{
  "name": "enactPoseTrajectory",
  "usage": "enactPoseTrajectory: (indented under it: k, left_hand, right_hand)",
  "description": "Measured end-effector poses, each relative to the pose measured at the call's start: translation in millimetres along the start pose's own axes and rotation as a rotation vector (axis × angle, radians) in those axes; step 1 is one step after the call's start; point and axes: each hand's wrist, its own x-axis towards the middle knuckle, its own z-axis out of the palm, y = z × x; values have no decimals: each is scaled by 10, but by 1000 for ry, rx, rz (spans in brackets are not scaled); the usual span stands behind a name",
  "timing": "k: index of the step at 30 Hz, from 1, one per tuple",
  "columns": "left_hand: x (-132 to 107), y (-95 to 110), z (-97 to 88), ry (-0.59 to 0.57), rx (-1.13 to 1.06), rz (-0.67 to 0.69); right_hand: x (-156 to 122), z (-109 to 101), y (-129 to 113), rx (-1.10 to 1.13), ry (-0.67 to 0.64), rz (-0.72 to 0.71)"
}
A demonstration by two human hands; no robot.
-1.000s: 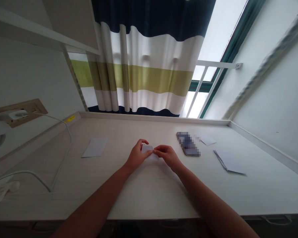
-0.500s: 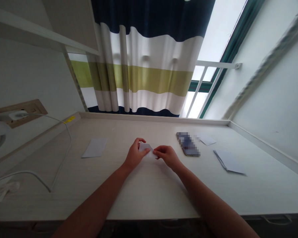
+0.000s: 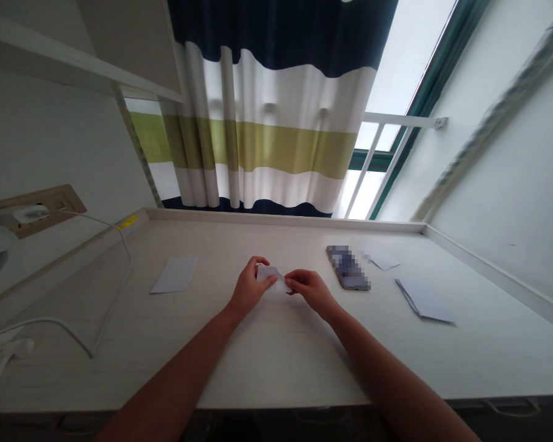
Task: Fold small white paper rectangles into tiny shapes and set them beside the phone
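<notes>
A small folded sheet of white paper (image 3: 269, 272) is held between my two hands, above the middle of the pale desk (image 3: 276, 356). My left hand (image 3: 251, 283) grips its left side, thumb on the near face and fingers curled behind the far edge. At the paper's right corner, my right hand (image 3: 309, 287) pinches it between thumb and fingertips. A slanted edge runs down from the paper's top toward the right fingers. The fingers hide part of the paper, so its full shape is unclear.
White paper (image 3: 174, 274) lies at left. Right of my hands are a phone (image 3: 348, 267), another paper piece (image 3: 385, 259) and a stack of paper (image 3: 426, 301). A white cable (image 3: 120, 288) runs from the wall socket (image 3: 55, 205) across the desk's left side.
Both hands keep their hold on the paper in almost the same place. The right fingertips have shifted very slightly at its corner.
</notes>
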Motion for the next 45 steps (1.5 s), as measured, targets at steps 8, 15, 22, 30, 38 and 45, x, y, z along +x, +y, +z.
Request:
enactPoseTrajectory:
  k: [8,15,22,30,38,45]
  left_hand:
    - [-61,42,58,-107,28,8]
    - [-59,-4,77,-123,-65,54]
    - [-80,17,94,-58,-100,75]
    - [-65,36,77,-79,-96,106]
    - [-94,81,32,-194,-225,56]
    - [-40,65,17,-278,-634,-282]
  right_hand:
    - [55,29,72,-44,90,-91]
    - [27,23,-10,90,113,-24]
    - [2,60,-76,160,116,26]
    - [2,31,-51,185,121,22]
    - [-4,-2,-51,166,128,-20]
    - [-15,16,-85,173,100,-25]
